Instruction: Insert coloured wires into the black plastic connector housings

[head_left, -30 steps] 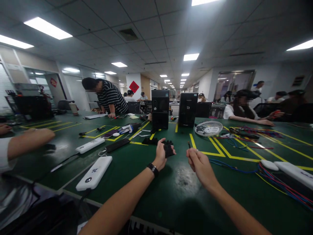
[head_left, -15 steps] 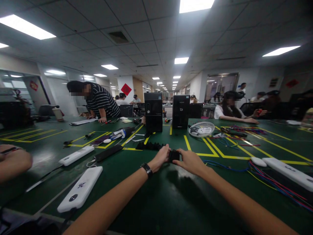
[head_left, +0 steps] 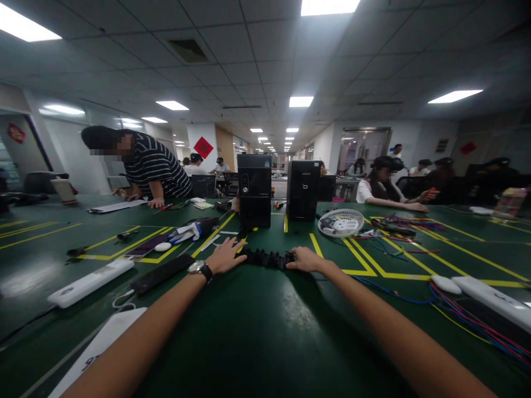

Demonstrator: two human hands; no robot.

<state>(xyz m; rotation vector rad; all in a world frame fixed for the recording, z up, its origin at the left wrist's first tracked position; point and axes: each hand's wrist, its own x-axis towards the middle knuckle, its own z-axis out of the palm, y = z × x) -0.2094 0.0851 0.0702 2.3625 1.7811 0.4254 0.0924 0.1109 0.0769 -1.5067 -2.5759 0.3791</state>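
Head view: left of the white basket (head_left: 350, 223) and closer to you, a row of black pieces (head_left: 267, 258) lies on the table (head_left: 249, 331). Your left hand (head_left: 225, 257) is spread, released, by the end farther from the basket; your right hand (head_left: 306, 259) touches the nearer end, whether grasping it I cannot tell.

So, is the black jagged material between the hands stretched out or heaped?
Stretched out: the black jagged material spans sideways between left hand and right hand.
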